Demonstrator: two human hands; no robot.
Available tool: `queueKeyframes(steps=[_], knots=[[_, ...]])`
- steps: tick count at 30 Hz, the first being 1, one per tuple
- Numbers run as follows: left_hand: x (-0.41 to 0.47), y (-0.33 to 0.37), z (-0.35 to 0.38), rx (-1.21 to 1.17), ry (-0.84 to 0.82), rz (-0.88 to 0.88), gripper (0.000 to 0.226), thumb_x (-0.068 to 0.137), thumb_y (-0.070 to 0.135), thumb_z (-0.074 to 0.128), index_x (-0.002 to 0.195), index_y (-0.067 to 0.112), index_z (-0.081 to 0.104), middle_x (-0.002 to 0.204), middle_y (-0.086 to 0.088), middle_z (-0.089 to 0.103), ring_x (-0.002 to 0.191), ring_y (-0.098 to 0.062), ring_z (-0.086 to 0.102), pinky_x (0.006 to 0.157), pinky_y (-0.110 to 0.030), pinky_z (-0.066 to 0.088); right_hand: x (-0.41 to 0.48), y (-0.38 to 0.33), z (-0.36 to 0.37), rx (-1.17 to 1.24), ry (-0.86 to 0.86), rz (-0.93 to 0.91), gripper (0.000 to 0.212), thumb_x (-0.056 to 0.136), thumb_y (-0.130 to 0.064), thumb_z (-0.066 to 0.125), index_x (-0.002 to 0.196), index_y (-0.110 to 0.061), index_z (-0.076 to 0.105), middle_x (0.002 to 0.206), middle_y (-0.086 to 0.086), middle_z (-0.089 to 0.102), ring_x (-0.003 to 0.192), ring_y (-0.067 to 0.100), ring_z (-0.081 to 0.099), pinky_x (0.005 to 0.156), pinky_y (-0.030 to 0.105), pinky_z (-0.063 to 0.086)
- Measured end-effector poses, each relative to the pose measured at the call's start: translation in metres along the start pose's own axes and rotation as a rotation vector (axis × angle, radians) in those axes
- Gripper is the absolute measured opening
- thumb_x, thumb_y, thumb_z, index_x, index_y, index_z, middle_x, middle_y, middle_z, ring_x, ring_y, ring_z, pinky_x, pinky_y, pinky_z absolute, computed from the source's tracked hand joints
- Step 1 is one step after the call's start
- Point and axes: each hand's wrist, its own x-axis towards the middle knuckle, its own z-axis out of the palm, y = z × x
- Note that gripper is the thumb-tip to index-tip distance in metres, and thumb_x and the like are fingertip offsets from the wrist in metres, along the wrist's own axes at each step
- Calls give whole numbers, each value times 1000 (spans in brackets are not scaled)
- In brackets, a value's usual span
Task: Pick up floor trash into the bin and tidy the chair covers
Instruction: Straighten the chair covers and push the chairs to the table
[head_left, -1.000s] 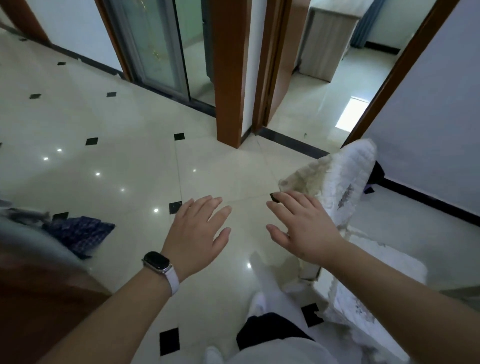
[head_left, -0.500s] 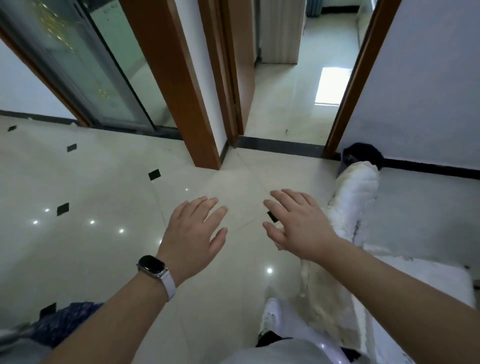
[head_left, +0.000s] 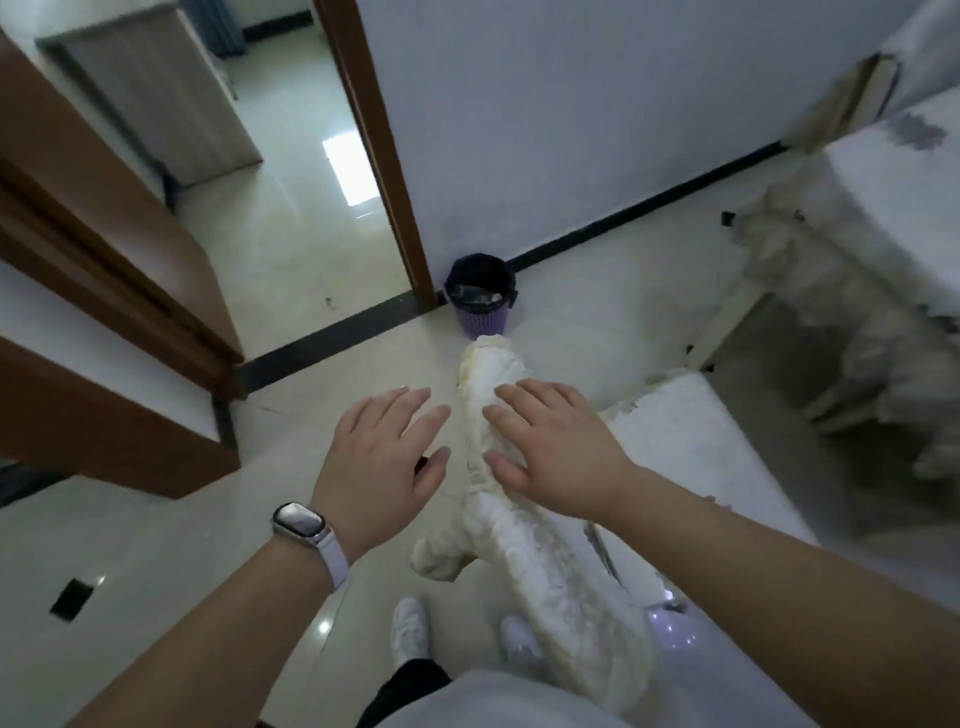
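Note:
A chair with a cream, fluffy cover (head_left: 524, 551) stands right below me, its backrest top pointing away. My right hand (head_left: 558, 449) hovers over the backrest with fingers spread and straight, holding nothing. Just left of the backrest, my left hand (head_left: 384, 462), with a watch on its wrist, is also spread over the floor and empty. A purple bin (head_left: 480, 299) with a black liner stands on the floor by the wall, just beyond the chair's top. The chair's white seat (head_left: 691, 447) lies to the right of my right hand.
A second covered chair (head_left: 810, 291) and a table under a white cloth (head_left: 904, 171) are at the right. A brown door frame (head_left: 384, 156) and open doorway lie ahead left, with a brown door (head_left: 104, 270) at the far left. My white shoes (head_left: 410, 629) show below.
The view has swung right, bringing the bin, the second chair and the table into sight. My right hand now hangs over the chair's backrest. Both hands stay spread and empty.

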Motion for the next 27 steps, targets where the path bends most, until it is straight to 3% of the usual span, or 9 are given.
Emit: queueKeyframes(steps=[12,18,27], knots=[[103,-46,47,-235,-65,596,41,92,39,53,124,17,65,131,-8,61,121,-29,55,100,-44,42,-10,-40,25,-83,-6,546,46,91,-49,49,122,-18,63,129,6,61,117,27,55,98,42,45],[114,-49,61,-356,-105,811,40,91,39,52,121,17,65,127,-7,63,118,-28,56,98,-43,42,-17,-81,27,-172,69,835,45,90,-48,50,117,-17,67,125,7,64,113,28,58,94,42,45],[91,-24,62,-368,-202,1022,43,90,43,48,120,18,66,126,-7,64,117,-29,57,99,-43,45,-77,-151,36,-281,175,1091,44,89,-48,49,110,-15,69,120,7,66,108,27,60,89,39,46]])
